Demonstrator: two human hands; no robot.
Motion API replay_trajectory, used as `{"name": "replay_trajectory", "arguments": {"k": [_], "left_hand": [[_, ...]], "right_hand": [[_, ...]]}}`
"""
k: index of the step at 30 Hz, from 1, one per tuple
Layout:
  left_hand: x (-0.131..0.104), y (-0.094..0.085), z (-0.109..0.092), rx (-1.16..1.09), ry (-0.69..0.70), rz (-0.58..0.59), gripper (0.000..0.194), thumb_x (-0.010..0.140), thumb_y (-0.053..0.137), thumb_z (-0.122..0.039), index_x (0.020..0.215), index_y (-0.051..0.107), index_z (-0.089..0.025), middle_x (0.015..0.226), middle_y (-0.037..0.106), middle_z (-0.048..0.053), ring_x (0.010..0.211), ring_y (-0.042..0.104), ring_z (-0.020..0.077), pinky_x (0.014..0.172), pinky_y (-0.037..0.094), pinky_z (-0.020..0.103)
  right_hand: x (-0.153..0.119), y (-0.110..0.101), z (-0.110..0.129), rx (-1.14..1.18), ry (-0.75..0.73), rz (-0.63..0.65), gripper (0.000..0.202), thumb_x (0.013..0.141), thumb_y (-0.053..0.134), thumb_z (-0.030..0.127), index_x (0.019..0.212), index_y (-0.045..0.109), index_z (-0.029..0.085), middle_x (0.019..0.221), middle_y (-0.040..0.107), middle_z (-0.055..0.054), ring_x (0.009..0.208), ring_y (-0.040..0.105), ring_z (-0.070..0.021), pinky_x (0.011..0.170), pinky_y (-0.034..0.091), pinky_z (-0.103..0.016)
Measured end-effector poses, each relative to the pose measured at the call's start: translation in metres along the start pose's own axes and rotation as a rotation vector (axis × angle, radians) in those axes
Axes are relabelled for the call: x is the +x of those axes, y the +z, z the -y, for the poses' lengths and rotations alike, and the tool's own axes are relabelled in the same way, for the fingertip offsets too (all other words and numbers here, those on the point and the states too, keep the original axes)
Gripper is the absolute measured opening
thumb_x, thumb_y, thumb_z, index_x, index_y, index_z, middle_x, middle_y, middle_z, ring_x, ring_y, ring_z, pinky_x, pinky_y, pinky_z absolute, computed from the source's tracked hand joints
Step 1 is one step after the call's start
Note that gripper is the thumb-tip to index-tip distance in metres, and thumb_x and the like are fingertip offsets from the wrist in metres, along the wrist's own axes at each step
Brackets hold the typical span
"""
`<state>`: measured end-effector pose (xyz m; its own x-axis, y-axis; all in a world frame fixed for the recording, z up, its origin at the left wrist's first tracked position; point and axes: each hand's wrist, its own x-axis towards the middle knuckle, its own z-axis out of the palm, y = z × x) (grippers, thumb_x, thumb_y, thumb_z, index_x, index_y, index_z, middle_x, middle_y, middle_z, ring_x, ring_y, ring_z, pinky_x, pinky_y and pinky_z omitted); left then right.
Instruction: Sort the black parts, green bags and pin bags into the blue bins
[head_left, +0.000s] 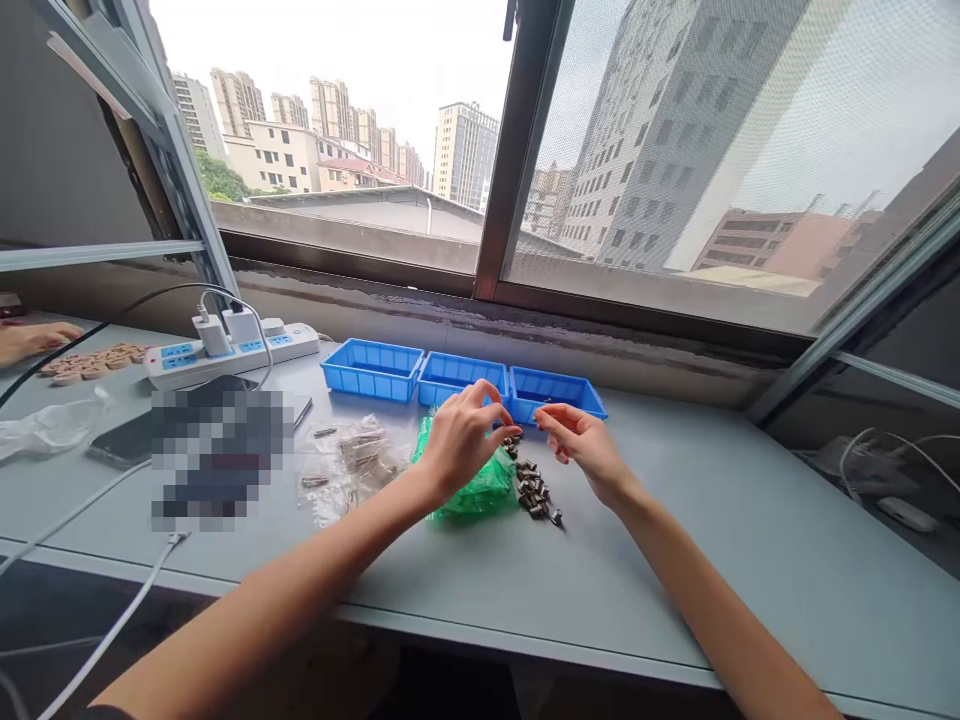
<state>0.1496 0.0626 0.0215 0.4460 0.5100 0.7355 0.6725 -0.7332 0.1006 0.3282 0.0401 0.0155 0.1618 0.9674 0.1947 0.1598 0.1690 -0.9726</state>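
My left hand (466, 437) is over a green plastic mesh bag (480, 490), its fingers curled and the thumb close to the index finger. Whatever lies between those fingertips is too small to make out. Facing it, my right hand (581, 440) is closed in a pinch in front of the right blue bin, and any small piece in it cannot be made out. Below and between both hands lies a loose pile of small metal fasteners (534, 492), like short bolts. Three blue plastic bins (373, 378) stand in a row behind the hands.
Clear plastic bags with thin metal pieces (360, 455) lie left of the green bag. Farther left are a phone (124, 440), a blurred-out dark object (221, 455), cables and a power strip (232, 350). Another person's hand (34, 342) is beside wooden pieces (94, 363).
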Motion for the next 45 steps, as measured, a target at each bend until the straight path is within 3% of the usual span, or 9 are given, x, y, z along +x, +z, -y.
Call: {"name": "replay_trajectory", "arguments": {"k": [6,11,16,21,26,30,35,40,45], "left_hand": [[0.004,-0.003,0.007,0.029,0.015,-0.021,0.01,0.086,0.064,-0.022,0.078,0.071,-0.021,0.095,0.063,0.003,0.073,0.06,0.0135,0.067,0.049,0.027],[0.004,-0.002,0.006,0.029,0.026,-0.021,0.02,0.091,0.056,-0.029,0.081,0.071,-0.02,0.095,0.063,0.004,0.071,0.059,0.0133,0.064,0.049,0.027],[0.004,-0.001,0.005,0.023,0.029,-0.016,0.019,0.089,0.058,-0.031,0.08,0.07,-0.019,0.095,0.062,0.004,0.07,0.059,0.0131,0.064,0.049,0.027],[0.003,-0.001,0.003,0.023,0.034,-0.007,0.018,0.088,0.059,-0.031,0.079,0.069,-0.019,0.093,0.061,0.004,0.069,0.06,0.0127,0.064,0.049,0.027],[0.004,-0.002,0.003,0.025,0.038,0.0,0.014,0.086,0.062,-0.03,0.081,0.069,-0.018,0.095,0.061,0.004,0.071,0.06,0.0139,0.064,0.049,0.027],[0.005,-0.003,0.005,0.04,0.044,0.004,0.013,0.089,0.059,-0.022,0.084,0.071,-0.02,0.096,0.062,0.004,0.071,0.06,0.0139,0.064,0.048,0.027],[0.005,-0.004,0.005,0.044,0.043,0.031,0.013,0.088,0.061,-0.022,0.083,0.072,-0.022,0.097,0.063,0.004,0.071,0.06,0.0135,0.064,0.047,0.027],[0.004,-0.006,0.0,0.011,0.059,0.113,0.029,0.083,0.067,-0.034,0.06,0.067,-0.016,0.089,0.062,0.004,0.069,0.059,0.0147,0.063,0.046,0.028],[-0.001,-0.004,-0.011,0.001,0.069,0.191,0.028,0.089,0.058,-0.033,0.07,0.069,-0.016,0.095,0.062,0.006,0.074,0.06,0.0161,0.068,0.046,0.03]], "right_hand": [[0.008,-0.016,-0.006,-0.008,0.008,-0.148,0.054,0.051,0.074,0.066,0.077,0.069,0.018,0.073,0.067,-0.005,0.046,0.048,-0.0094,0.037,0.038,-0.024],[0.013,-0.026,-0.013,-0.038,-0.006,-0.259,0.052,0.053,0.074,0.064,0.079,0.07,0.019,0.077,0.07,-0.006,0.047,0.051,-0.0101,0.04,0.045,-0.026],[0.015,-0.028,-0.016,-0.074,-0.024,-0.275,0.05,0.055,0.073,0.062,0.08,0.071,0.019,0.077,0.071,-0.006,0.046,0.052,-0.0111,0.039,0.048,-0.027],[0.014,-0.027,-0.012,-0.074,-0.025,-0.244,0.057,0.056,0.072,0.064,0.092,0.071,0.019,0.093,0.072,-0.009,0.05,0.059,-0.0119,0.04,0.05,-0.025],[0.012,-0.025,-0.005,-0.11,-0.093,-0.061,0.068,0.062,0.069,0.064,0.117,0.064,0.024,0.12,0.066,-0.011,0.066,0.07,-0.0179,0.041,0.05,-0.023],[0.01,-0.023,-0.009,-0.331,-0.169,0.04,0.051,0.076,0.057,0.06,0.105,0.069,0.02,0.102,0.073,-0.011,0.058,0.067,-0.0173,0.042,0.048,-0.026],[0.006,-0.019,-0.016,-0.536,-0.215,0.042,0.016,0.073,0.064,0.033,0.084,0.074,0.025,0.08,0.075,-0.002,0.046,0.059,-0.0136,0.054,0.046,-0.03],[0.002,-0.015,-0.014,-0.673,-0.227,0.053,0.013,0.075,0.064,0.029,0.085,0.073,0.028,0.079,0.075,0.002,0.046,0.058,-0.0128,0.058,0.044,-0.03],[0.002,-0.014,-0.014,-0.749,-0.237,0.062,0.016,0.076,0.064,0.033,0.088,0.073,0.026,0.081,0.075,0.0,0.052,0.058,-0.0147,0.057,0.043,-0.029]]}}
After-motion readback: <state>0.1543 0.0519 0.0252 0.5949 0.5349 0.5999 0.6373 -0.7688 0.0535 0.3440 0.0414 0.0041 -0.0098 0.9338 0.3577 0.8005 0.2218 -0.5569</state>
